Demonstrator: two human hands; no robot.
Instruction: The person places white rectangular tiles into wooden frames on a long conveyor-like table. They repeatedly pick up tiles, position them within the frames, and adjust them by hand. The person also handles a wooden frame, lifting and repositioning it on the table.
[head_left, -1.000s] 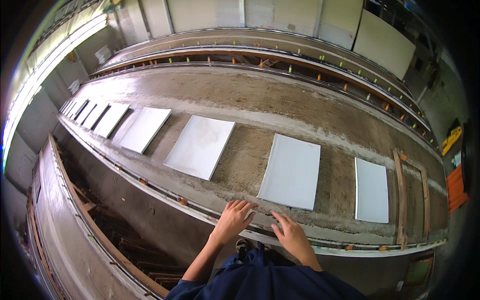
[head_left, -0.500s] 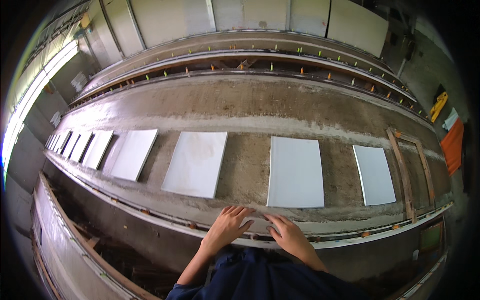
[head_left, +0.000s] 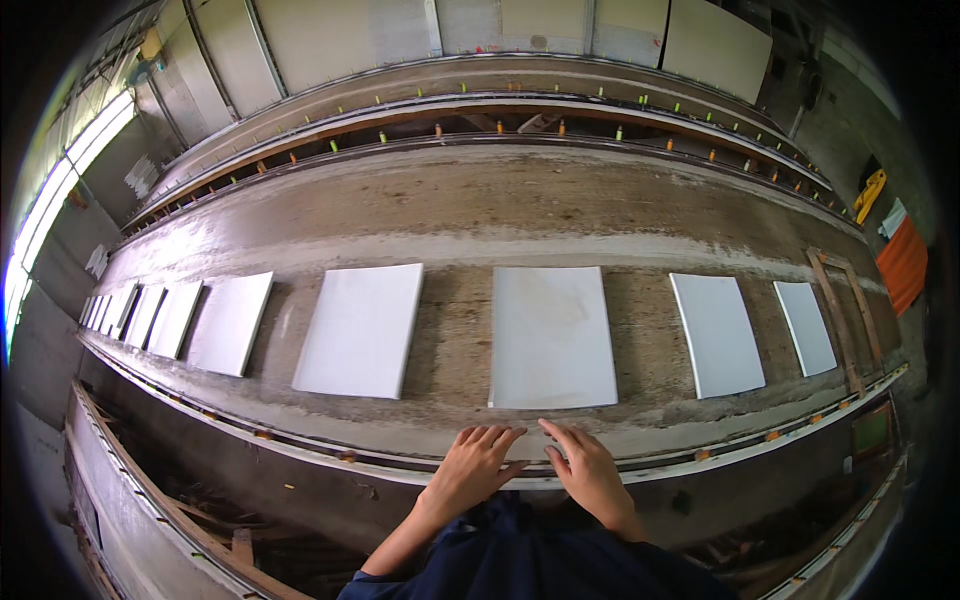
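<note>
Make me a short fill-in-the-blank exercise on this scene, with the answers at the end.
1. The left hand and the right hand are holding ____.
2. To the right of the white panel straight ahead of the hands, exactly ____ more panels lie on the long table.
3. A wooden frame lies near the table's ____ end.

Missing words: nothing; two; right

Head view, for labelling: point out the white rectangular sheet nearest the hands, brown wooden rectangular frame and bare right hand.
White rectangular sheet (head_left: 552,338), head view: upper face.
Brown wooden rectangular frame (head_left: 836,321), head view: left bar.
Bare right hand (head_left: 588,468), head view: its back.
</note>
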